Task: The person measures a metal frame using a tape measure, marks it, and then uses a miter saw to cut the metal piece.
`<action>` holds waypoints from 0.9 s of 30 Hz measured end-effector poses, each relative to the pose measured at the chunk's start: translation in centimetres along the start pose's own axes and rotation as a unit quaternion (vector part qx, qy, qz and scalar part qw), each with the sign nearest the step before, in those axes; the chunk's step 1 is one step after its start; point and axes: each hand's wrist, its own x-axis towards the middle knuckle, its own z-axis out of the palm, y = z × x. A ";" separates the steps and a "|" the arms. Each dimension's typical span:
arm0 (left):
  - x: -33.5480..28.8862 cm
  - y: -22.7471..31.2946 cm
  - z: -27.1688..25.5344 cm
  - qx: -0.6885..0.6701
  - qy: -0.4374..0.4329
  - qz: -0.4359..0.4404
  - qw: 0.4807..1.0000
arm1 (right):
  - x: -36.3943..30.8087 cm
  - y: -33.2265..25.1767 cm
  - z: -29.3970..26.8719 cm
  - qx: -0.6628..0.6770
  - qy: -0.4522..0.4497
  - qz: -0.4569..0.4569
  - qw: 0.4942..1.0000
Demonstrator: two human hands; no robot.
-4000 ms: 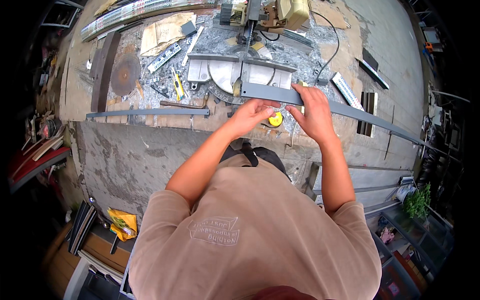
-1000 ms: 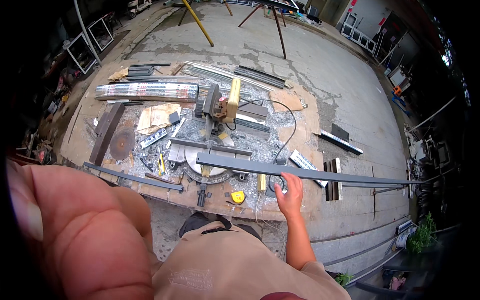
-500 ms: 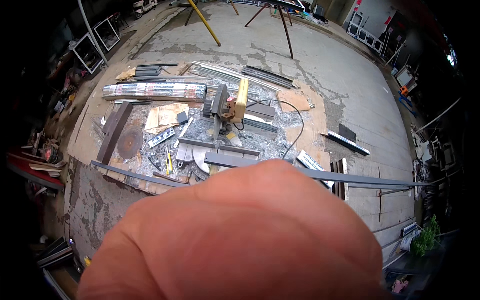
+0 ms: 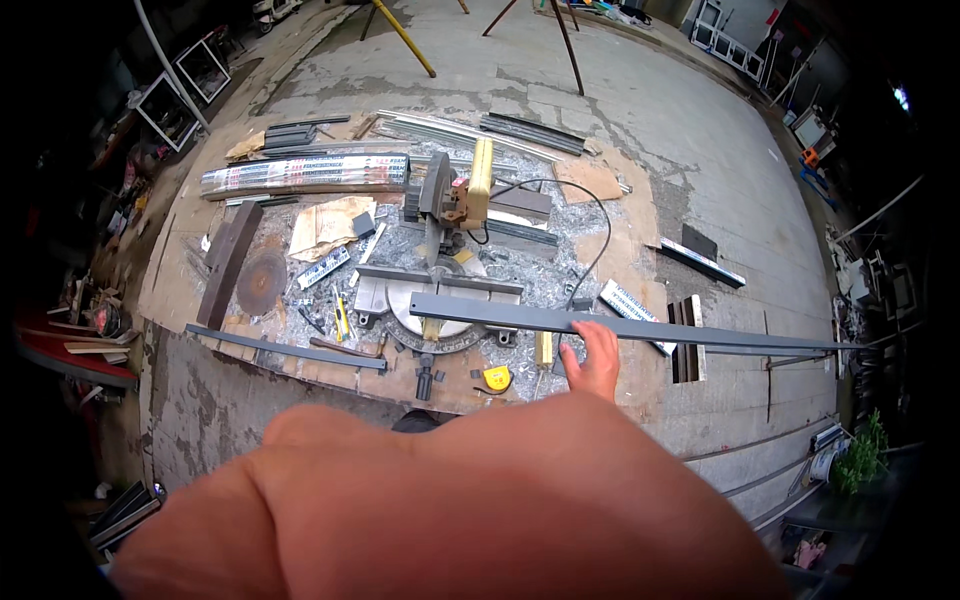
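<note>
My left hand [image 4: 440, 490] looms blurred and very close across the lower middle, its fingers hidden. Beyond it, my right hand [image 4: 593, 360] has its fingertips at the near edge of a long grey metal bar [image 4: 650, 326]. Its thumb stands apart from the fingers, below the bar. The bar's left end lies across the base of a mitre saw [image 4: 437, 325], in front of the fence, and its far end runs off to the right. The saw's blade and its yellow-topped motor [image 4: 480, 180] are raised above the base. A yellow tape measure [image 4: 497, 378] lies before the saw.
A wrapped bundle of profiles [image 4: 310, 175] lies behind on the left, near a dark beam [image 4: 230, 265] and a round rusty disc [image 4: 262, 282]. A yellow-handled tool [image 4: 341, 316] sits left of the saw. The black cable [image 4: 606, 235] loops at right. Metal offcuts and shavings surround the saw.
The large near hand has dropped lower in view, uncovering my right hand at the bar, the saw's front and the tape measure. The bar appears in about the same place.
</note>
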 end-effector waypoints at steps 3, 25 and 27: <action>-0.5 0.0 0.9 -0.010 -0.003 0.002 1.000 | -1.2 -0.3 0.0 -0.003 -0.015 -0.007 1.000; -7.6 -1.3 -3.8 0.060 0.053 -0.051 0.996 | 1.5 -2.6 -2.8 0.089 0.032 0.007 0.996; -11.4 -2.6 -5.9 0.128 0.100 -0.187 0.969 | 3.1 -4.8 -6.1 0.208 0.069 0.024 0.975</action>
